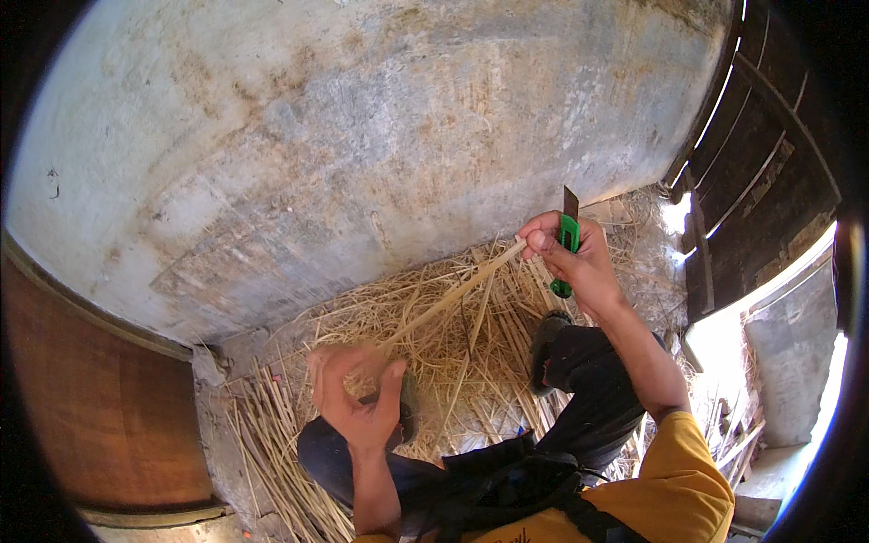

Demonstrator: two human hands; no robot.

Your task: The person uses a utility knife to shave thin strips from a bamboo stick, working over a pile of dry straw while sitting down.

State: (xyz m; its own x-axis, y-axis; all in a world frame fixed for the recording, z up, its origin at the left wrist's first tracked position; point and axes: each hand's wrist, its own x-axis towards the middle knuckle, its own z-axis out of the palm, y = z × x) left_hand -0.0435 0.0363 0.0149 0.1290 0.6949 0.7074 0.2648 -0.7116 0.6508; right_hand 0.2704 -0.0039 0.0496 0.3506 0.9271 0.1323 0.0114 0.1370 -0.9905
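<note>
My right hand (579, 258) is closed round a green utility knife (567, 233) with its dark blade out, pointing up toward the wall. Its thumb and forefinger also pinch one end of a long, pale bamboo strip (453, 295). From there the strip slants down to the left and reaches my left hand (358, 394). Motion blurs the left fingers; the thumb stands up, and whether they grip the strip cannot be made out. Below both hands lies a heap of thin bamboo shavings (425, 317) on the floor.
A bundle of bamboo strips (281, 452) lies at the lower left. Ahead rises a stained plaster wall (389, 136), with a brown wooden panel (109, 407) at left and a dark slatted door (760, 172) at right. My legs (597, 366) frame the heap.
</note>
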